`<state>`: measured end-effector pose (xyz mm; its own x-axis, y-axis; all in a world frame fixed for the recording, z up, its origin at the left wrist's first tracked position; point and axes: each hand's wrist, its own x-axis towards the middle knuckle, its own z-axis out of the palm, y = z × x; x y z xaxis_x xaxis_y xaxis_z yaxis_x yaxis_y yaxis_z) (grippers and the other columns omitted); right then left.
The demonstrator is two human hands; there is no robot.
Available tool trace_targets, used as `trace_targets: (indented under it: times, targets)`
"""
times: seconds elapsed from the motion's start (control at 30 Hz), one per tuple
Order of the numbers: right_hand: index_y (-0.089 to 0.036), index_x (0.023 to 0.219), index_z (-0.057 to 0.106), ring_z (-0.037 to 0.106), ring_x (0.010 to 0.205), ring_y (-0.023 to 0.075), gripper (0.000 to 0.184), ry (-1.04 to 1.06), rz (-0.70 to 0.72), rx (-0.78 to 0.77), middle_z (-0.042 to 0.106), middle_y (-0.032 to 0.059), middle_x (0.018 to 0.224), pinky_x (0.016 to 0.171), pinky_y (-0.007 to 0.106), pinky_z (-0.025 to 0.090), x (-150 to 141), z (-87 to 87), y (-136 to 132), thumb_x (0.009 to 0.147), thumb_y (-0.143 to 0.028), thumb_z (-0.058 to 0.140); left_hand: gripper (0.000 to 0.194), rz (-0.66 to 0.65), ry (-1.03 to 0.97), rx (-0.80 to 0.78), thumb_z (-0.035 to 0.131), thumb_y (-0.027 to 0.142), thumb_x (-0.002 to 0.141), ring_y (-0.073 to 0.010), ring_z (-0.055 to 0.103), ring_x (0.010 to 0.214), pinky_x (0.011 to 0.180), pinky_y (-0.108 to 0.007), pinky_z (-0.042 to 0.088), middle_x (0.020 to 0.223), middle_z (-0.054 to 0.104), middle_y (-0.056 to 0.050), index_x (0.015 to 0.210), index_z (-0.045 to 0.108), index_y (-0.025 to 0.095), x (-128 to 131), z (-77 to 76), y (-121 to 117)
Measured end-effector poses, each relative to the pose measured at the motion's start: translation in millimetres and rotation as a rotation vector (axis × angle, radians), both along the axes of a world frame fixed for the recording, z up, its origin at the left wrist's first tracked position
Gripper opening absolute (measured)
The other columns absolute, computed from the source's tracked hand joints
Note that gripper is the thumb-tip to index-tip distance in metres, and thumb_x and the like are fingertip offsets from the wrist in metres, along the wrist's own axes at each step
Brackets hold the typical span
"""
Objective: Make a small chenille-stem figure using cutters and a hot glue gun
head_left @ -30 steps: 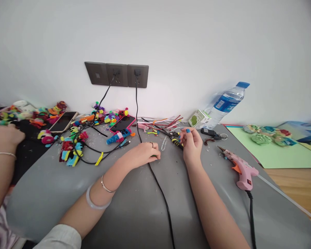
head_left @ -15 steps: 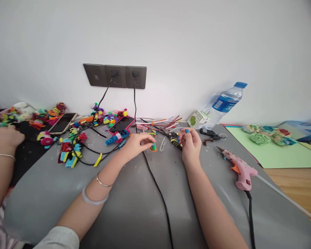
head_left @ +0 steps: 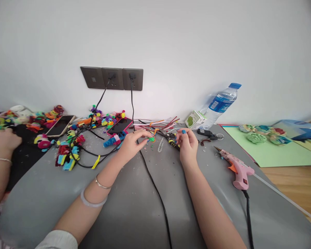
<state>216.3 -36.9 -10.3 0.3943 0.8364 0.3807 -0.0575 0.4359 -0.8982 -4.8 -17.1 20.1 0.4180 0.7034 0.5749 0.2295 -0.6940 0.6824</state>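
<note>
Between the thumb and fingertips of my left hand is a small green fuzzy pipe-cleaner piece, with an orange bit showing just beyond it. My right hand is raised to the right, its fingers curled in with the fingertips together; whatever they may hold is too small to see. Pliers with black-and-yellow handles lie on the table beside it, partly behind the fingers. A clear bent strip lies between my two hands.
A pink glue gun with its cord lies at the right. A water bottle leans against the wall near a small box. Colourful pipe-cleaner figures, phones and black cables are at the left. Another person's hand is at far left.
The green piece has turned in my left fingers, and its orange part now points up and away instead of lying below. My right hand stays curled. The view has shifted slightly.
</note>
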Motion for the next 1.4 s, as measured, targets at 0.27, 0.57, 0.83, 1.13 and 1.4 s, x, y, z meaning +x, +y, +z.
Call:
trace_targets:
  times: [0.27,0.57,0.83,1.13,1.4]
  targets:
    - [-0.021,0.083,0.06,0.043,0.052,0.0092,0.025,-0.007,0.005,-0.001,0.053,-0.0034,0.061,0.05,0.021,0.034,0,-0.9,0,0.09,-0.045,0.058,0.033,-0.118,0.238,-0.163,0.05,0.007,0.084,-0.0129,0.068,0.089,0.073,-0.021,0.05,0.108,0.073,-0.003,0.111,0.063,0.021,3,-3.7,-4]
    - [-0.021,0.082,0.06,0.043,0.05,0.009,0.028,0.018,0.002,-0.018,0.054,-0.0038,0.06,0.049,0.022,0.033,0,0.6,-1,0.088,-0.048,0.06,0.05,-0.213,0.374,-0.176,0.045,0.0,0.078,-0.0124,0.067,0.092,0.08,-0.023,0.05,0.106,0.072,-0.001,0.119,0.059,0.023,-3,-4.4,-1]
    - [-0.021,0.083,0.059,0.043,0.05,0.0092,0.026,-0.021,0.004,-0.013,0.053,-0.0041,0.06,0.05,0.022,0.035,0,-0.1,0,0.09,-0.047,0.057,0.038,-0.143,0.347,-0.214,0.056,0.014,0.084,-0.0157,0.07,0.089,0.083,-0.028,0.053,0.103,0.075,-0.003,0.12,0.059,0.023,-3,-8.9,3]
    - [-0.022,0.083,0.058,0.043,0.05,0.0098,0.028,-0.03,0.002,-0.017,0.052,-0.0041,0.06,0.048,0.022,0.034,0,0.2,0,0.089,-0.049,0.057,0.029,-0.145,0.241,-0.355,0.061,0.018,0.08,-0.0175,0.071,0.092,0.085,-0.031,0.055,0.099,0.075,-0.006,0.11,0.062,0.02,-2,-19.2,9]
    - [-0.022,0.09,0.061,0.051,0.06,0.0133,0.018,-0.265,0.019,-0.022,0.058,-0.001,0.07,0.057,0.026,0.041,-2,-0.5,0,0.09,-0.038,0.055,0.027,-0.134,0.264,-0.374,0.061,0.019,0.08,-0.0146,0.069,0.079,0.075,-0.027,0.054,0.092,0.074,-0.004,0.106,0.056,0.021,-3,-15.3,9]
